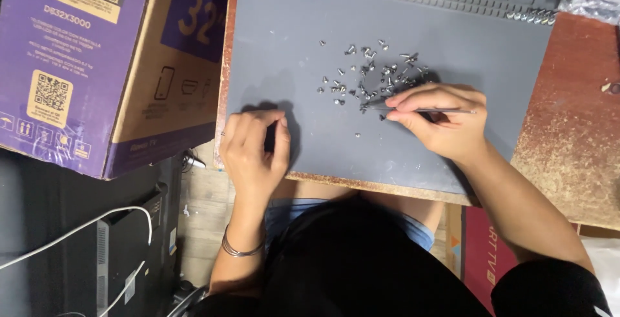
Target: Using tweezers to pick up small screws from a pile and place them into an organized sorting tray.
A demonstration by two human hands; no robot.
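The right hand (pixel 439 120) pinches tweezers (pixel 420 110), tips at the scattered screws (pixel 371 78). Keep the tips low on the grey mat (pixel 290 33); take one screw at a time. The left hand (pixel 255 146) is curled shut on a small dark object, resting on the mat.

Thin metal tweezers (pixel 420 110) lie near-horizontal over grey mat (pixel 290 39), tips at lower edge of scattered small silver screws (pixel 368 78), mid-mat.

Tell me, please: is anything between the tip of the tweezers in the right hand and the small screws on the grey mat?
Nothing visible is in the way. The right hand holds the tweezers, and their tip already reaches the edge of the pile of screws on the grey mat. The left hand rests apart, near the mat's front edge.
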